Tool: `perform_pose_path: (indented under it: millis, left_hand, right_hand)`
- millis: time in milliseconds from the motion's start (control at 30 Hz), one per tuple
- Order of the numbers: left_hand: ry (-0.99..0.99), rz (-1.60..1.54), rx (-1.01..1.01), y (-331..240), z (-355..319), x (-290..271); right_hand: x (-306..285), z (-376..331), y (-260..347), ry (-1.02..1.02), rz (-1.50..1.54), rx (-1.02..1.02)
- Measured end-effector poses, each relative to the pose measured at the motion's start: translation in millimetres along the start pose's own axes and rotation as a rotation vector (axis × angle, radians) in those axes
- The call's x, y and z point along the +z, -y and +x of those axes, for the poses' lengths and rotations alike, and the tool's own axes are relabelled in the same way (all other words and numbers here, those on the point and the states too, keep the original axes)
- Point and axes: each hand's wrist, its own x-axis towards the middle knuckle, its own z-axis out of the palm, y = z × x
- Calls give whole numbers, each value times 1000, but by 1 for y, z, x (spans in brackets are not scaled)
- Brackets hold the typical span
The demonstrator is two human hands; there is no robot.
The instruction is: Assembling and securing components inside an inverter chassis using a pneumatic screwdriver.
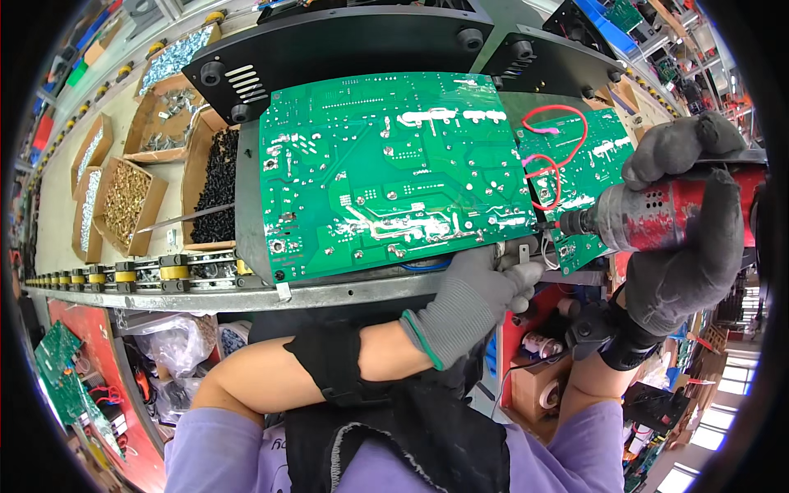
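A large green circuit board (394,181) lies solder side up, with white blotches and silvery solder joints over it. My gloved left hand (472,304) is closed at its near right corner, fingers around the edge beside a small metal tab (524,254); the fingertips are partly hidden. In my right hand (689,275), also gloved, is a worn red power screwdriver (657,215) held level. Its black chuck points left, and the bit's tip is by the board's right edge. Red wires (567,160) loop over a second green board (604,152) behind the tool.
Black metal panels with round feet (345,62) stand behind the boards. To the left are cardboard trays of black screws (215,185), brass-coloured screws (123,201) and silvery parts (173,115). A metal rail with yellow rollers (173,271) runs along the near edge.
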Motion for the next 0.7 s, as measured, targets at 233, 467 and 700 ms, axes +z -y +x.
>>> perform_pose_path:
  millis: [233,467,700]
  left_hand:
    - [-156,-505,163,18,16,24]
    - [-167,-557,185,14,18,31]
    - [-180,-545,121,14,15,33]
  right_hand:
    - [-3,4,3,68,88,102]
    - [2,9,-3,76,107,60]
    - [8,8,-1,62,20,15]
